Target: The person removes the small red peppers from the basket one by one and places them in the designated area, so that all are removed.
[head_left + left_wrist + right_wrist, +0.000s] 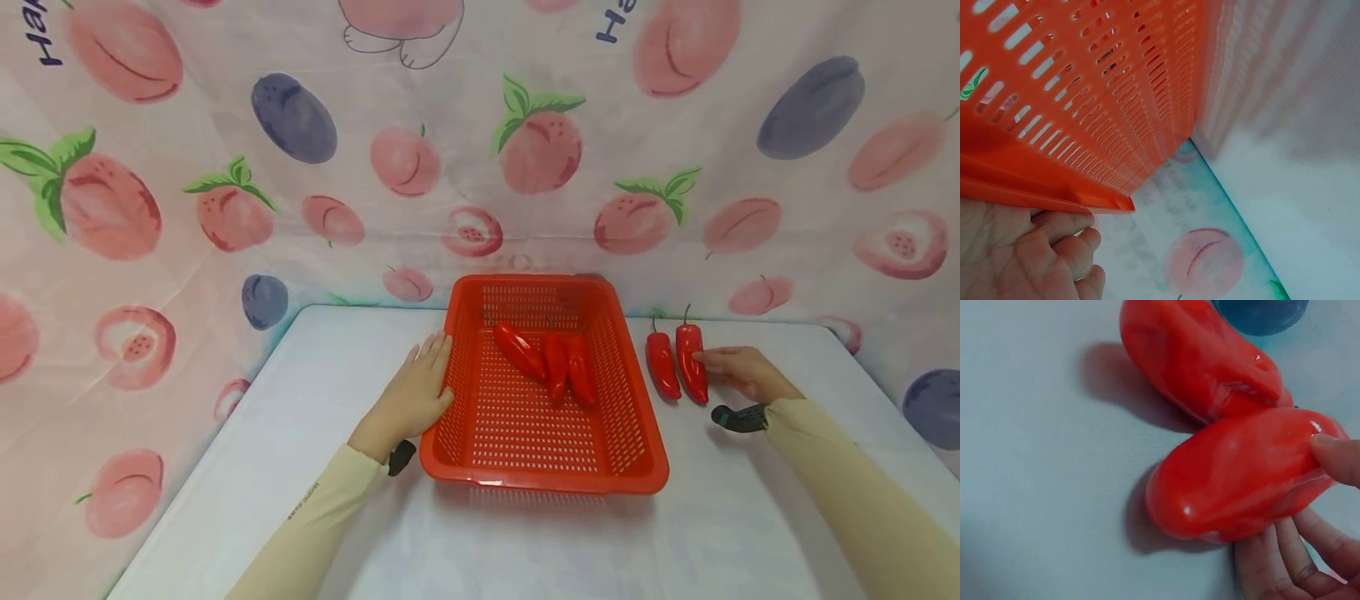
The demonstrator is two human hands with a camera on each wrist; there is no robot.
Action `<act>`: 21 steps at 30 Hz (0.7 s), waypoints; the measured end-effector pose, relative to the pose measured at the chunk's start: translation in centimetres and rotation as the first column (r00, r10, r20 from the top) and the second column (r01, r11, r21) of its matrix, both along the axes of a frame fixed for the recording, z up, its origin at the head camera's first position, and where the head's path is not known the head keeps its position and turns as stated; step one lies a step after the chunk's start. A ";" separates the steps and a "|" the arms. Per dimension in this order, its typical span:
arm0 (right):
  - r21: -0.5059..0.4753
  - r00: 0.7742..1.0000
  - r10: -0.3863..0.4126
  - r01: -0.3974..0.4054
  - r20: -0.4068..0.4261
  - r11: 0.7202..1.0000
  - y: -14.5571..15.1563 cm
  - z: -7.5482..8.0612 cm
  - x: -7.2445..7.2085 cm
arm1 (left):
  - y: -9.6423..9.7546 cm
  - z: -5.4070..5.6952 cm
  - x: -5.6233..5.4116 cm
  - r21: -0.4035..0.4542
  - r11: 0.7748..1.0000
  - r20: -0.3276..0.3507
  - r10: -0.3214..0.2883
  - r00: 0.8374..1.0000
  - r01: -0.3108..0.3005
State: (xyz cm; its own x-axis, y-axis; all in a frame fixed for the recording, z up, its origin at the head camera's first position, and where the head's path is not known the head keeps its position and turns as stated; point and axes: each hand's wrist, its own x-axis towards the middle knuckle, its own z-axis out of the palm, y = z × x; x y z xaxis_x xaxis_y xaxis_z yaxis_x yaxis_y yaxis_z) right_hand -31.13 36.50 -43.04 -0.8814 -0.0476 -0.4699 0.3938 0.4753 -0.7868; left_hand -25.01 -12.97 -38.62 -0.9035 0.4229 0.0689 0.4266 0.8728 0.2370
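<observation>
A red plastic basket [543, 483] with slotted walls stands mid-table. My left hand [416, 387] rests along its left rim, fingers extended and thumb apart; in the left wrist view the fingers [1060, 234] lie against the rim's edge. Inside the basket lie three red chili peppers, one slanting [521, 352] beside two closer together. Right of the basket, my right hand [742, 371] pinches the outer red chili pepper [691, 367] between its thumb [1338, 459] on top and fingers at the side. Another red chili pepper [662, 367] lies on the table just left of it.
The white table [337, 367] reaches back to a fruit-printed cloth [465, 167] that hangs behind and at both sides. Dark wrist cameras sit at both wrists, the right one [738, 418] low over the tabletop.
</observation>
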 end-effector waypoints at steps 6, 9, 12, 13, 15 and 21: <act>-0.002 0.997 -0.074 0.074 -0.003 0.997 -0.3 -0.4 -0.6 | 0.0 0.2 0.1 -0.015 1.000 -0.004 -0.003 1.000 0.003; 0.028 0.997 -0.078 0.078 -0.004 0.997 -0.4 -0.4 -0.7 | 0.0 0.2 0.1 -0.017 1.000 -0.010 -0.007 1.000 0.007; 0.052 0.996 -0.090 0.090 -0.003 0.995 -0.6 -0.2 -0.6 | 0.0 0.1 0.0 -0.017 1.000 -0.015 -0.007 1.000 0.007; 0.062 0.996 -0.090 0.090 -0.004 0.994 -0.6 -0.2 -0.6 | 0.1 0.0 0.0 -0.018 1.000 -0.015 -0.006 1.000 0.006; 0.072 0.996 -0.090 0.090 -0.005 0.993 -0.7 -0.1 -0.5 | 0.1 -0.1 0.0 -0.014 1.000 -0.013 -0.003 1.000 0.003; 0.084 0.997 -0.076 0.077 -0.007 0.994 -0.6 0.1 -0.6 | 0.0 -0.2 0.0 -0.005 1.000 -0.005 0.005 1.000 -0.005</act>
